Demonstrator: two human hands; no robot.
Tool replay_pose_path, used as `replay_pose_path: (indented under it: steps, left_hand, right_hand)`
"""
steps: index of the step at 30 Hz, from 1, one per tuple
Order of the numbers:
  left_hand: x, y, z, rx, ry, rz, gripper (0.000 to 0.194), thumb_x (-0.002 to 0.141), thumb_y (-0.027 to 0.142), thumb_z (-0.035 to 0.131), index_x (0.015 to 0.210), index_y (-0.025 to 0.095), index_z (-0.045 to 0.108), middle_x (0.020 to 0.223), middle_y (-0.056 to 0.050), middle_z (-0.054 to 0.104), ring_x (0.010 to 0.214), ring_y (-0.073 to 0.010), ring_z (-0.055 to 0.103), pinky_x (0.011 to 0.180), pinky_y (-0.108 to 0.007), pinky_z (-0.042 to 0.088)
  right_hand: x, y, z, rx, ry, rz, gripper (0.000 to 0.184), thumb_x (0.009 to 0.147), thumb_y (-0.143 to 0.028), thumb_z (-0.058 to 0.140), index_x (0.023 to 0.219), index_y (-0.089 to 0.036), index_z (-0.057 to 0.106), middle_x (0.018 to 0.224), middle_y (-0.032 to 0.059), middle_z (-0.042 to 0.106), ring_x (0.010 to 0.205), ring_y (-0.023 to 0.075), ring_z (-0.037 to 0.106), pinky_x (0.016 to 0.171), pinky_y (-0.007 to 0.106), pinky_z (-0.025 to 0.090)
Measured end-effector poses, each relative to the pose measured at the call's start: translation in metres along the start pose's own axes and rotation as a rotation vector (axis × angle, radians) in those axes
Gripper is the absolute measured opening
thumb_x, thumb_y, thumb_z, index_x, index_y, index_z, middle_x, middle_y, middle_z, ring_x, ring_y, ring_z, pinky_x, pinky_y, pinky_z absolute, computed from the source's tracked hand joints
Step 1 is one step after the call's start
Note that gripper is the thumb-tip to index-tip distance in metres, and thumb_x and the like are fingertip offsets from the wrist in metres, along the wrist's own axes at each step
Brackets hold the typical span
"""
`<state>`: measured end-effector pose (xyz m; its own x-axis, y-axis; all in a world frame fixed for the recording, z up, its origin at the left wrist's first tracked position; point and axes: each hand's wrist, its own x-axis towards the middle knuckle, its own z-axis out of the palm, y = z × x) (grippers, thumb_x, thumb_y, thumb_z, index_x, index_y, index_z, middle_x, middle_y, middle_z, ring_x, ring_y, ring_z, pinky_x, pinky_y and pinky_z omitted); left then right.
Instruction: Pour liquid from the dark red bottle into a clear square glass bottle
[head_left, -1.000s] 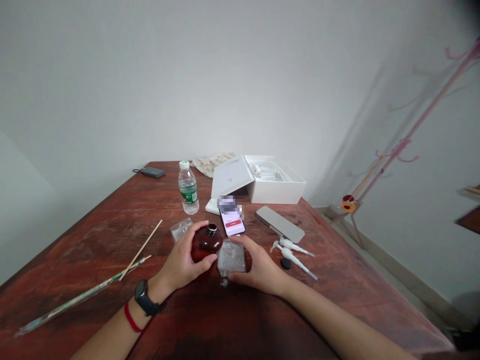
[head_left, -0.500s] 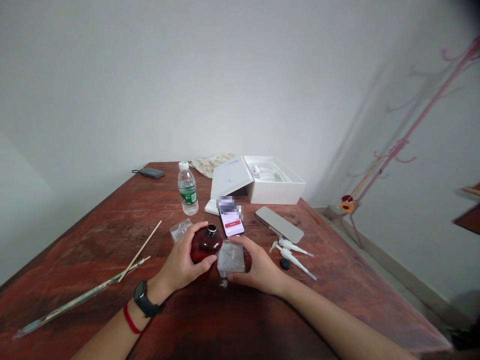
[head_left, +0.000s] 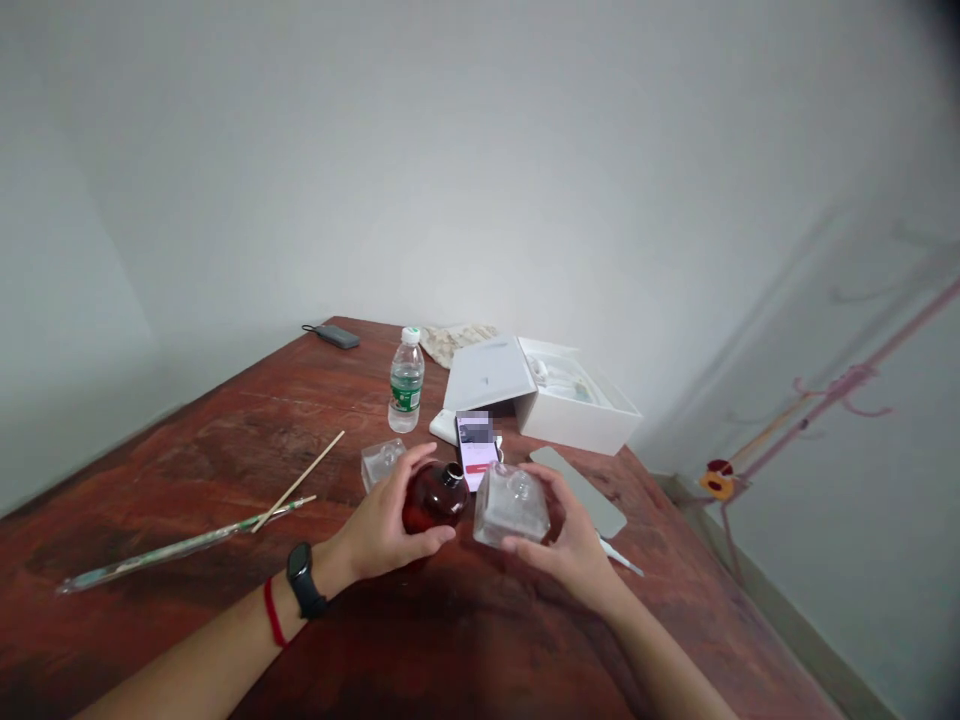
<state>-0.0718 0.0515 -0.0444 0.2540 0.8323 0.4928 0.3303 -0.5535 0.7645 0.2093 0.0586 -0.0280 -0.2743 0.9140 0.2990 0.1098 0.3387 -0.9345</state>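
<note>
My left hand (head_left: 394,515) is wrapped round a brown bottle (head_left: 431,500), its capless neck tilted slightly to the right. Beside it, my right hand (head_left: 559,530) grips a clear square bottle (head_left: 510,515) between thumb and fingers. A small gap separates the two bottles. Behind my left fingers, another clear square piece (head_left: 381,462) lies on the table, partly hidden. Just beyond both hands is a phone (head_left: 478,455) with its screen lit. A white pump head's tube (head_left: 622,557) pokes out past my right hand, which hides the rest.
A water bottle (head_left: 406,385) stands upright behind my left hand. Toward the back right sits an open white box (head_left: 581,415), and a flat grey case (head_left: 592,490) lies nearer. Wooden sticks (head_left: 300,480) and a wrapped stick (head_left: 172,550) are at the left on the wooden table (head_left: 225,450).
My right hand has raised the clear square bottle and turned its neck end upward, away from the brown bottle. The brown bottle now leans right. The whole view has tilted.
</note>
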Motion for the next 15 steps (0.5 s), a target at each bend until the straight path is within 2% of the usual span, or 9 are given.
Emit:
replay_pose_path:
  steps: [3,7,11,15]
  left_hand:
    - [0.000,0.000,0.001,-0.054,-0.025,0.017,0.098,0.083,0.048,0.086,0.163,0.021,0.037,0.145,-0.019,0.067,0.134,-0.0387,0.066,0.118,-0.055,0.051]
    - [0.000,0.003,0.000,-0.045,-0.087,0.047,0.090,0.085,0.047,0.086,0.160,0.024,0.043,0.151,-0.017,0.064,0.136,-0.0392,0.065,0.118,-0.056,0.049]
    - [-0.001,0.008,0.000,-0.054,-0.093,0.052,0.085,0.085,0.047,0.086,0.158,0.027,0.047,0.146,-0.013,0.069,0.128,-0.0380,0.070,0.111,-0.050,0.056]
    - [0.001,0.012,0.000,-0.076,-0.103,0.044,0.084,0.085,0.046,0.086,0.157,0.027,0.047,0.141,-0.011,0.073,0.123,-0.0372,0.073,0.108,-0.048,0.057]
  right_hand:
    - [0.004,0.004,-0.009,-0.091,0.099,-0.042,0.075,0.071,-0.037,0.096,0.134,-0.026,0.056,0.135,0.0127,0.072,0.123,0.0352,0.073,0.107,0.050,0.061]
    - [0.009,0.010,-0.024,-0.120,0.156,-0.070,0.081,0.071,-0.038,0.096,0.140,-0.025,0.056,0.146,0.0167,0.067,0.130,0.0391,0.070,0.108,0.052,0.061]
    - [0.010,0.017,-0.034,-0.112,0.194,-0.069,0.085,0.072,-0.041,0.096,0.145,-0.027,0.053,0.142,0.0155,0.072,0.130,0.0410,0.071,0.108,0.058,0.061]
    - [0.008,0.019,-0.036,-0.059,0.268,-0.037,0.078,0.077,-0.045,0.091,0.144,-0.026,0.056,0.142,0.0156,0.073,0.129,0.0408,0.072,0.109,0.058,0.060]
